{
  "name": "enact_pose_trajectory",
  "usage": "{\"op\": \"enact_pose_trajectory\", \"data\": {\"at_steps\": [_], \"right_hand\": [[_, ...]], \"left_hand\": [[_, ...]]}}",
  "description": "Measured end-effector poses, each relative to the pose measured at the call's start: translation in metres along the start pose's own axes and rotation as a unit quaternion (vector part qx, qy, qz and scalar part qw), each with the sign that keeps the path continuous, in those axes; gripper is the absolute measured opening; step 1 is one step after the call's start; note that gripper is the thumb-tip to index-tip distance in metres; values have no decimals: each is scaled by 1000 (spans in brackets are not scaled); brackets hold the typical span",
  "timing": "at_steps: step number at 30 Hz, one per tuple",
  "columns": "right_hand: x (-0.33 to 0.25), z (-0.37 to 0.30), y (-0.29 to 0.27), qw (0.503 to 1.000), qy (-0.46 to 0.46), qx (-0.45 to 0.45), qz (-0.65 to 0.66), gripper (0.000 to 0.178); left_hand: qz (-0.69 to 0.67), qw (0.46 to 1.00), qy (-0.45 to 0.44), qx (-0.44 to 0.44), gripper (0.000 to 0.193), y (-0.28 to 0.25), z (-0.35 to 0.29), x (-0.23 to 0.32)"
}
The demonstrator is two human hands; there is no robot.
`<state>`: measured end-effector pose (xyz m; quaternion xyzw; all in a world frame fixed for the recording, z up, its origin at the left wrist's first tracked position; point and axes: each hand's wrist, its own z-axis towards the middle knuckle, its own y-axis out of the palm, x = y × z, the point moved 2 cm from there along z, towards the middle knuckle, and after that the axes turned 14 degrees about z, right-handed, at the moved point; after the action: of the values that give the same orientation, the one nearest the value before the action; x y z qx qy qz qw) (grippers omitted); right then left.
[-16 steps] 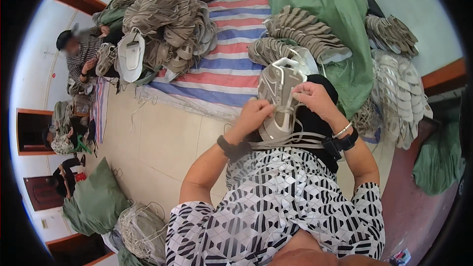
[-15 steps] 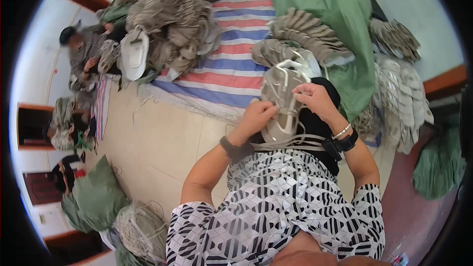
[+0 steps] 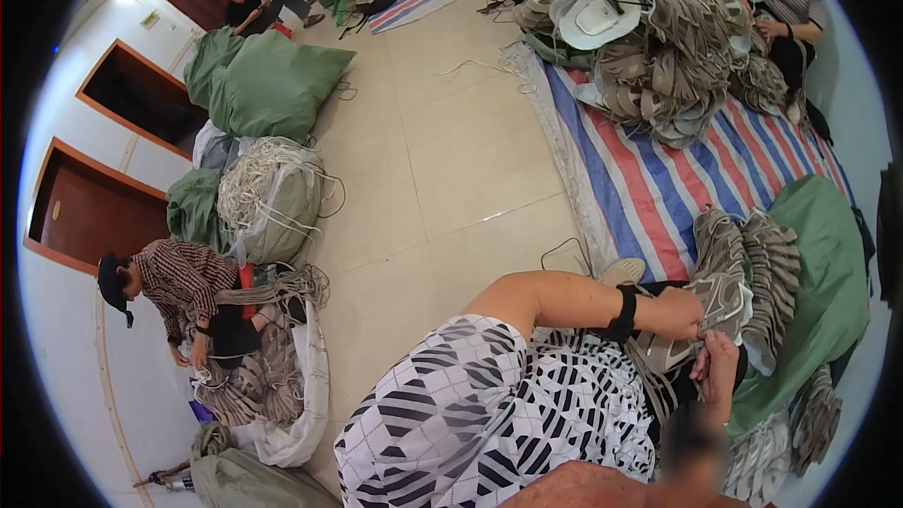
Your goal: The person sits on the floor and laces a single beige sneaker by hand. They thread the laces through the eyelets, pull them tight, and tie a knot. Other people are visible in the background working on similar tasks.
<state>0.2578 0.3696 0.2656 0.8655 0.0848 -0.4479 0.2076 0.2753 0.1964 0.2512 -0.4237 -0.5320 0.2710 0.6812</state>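
Observation:
A grey-brown shoe upper (image 3: 726,297) with white trim lies across my lap at the right. My left hand (image 3: 673,313) is closed over it, its fingertips pinched at the lacing. Close below, my right hand (image 3: 718,363) is also closed, fingertips meeting near the left ones. A thin pale shoelace (image 3: 702,334) appears between the two pinches, small and partly hidden by the fingers. Pale lace strands (image 3: 661,386) hang over my dark trousers beside the wrists.
Stacked shoe uppers (image 3: 773,273) sit beyond my hands, against a green sheet (image 3: 828,282). A larger heap of uppers (image 3: 668,47) rests on a striped tarp (image 3: 649,188). Co-workers sit around the room, one person (image 3: 188,292) at left handling uppers. Sacks and lace bundles (image 3: 259,188) stand along the left wall.
The view has swung left, so my hands and the upper now appear at the right. My hands have come closer together over the lacing.

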Motion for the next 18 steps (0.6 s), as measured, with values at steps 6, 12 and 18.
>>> {"op": "enact_pose_trajectory", "data": {"at_steps": [6,12,18], "right_hand": [[2,0,3,999,-5,-8,37,24],[-4,-1,0,1000,-7,9,-15,22],[9,-4,9,998,-39,43,14,24]], "left_hand": [[144,976,160,10,20,1,10,7],[-60,998,21,21,16,-11,-6,-9],[-63,998,-1,7,16,11,-11,-11]]}}
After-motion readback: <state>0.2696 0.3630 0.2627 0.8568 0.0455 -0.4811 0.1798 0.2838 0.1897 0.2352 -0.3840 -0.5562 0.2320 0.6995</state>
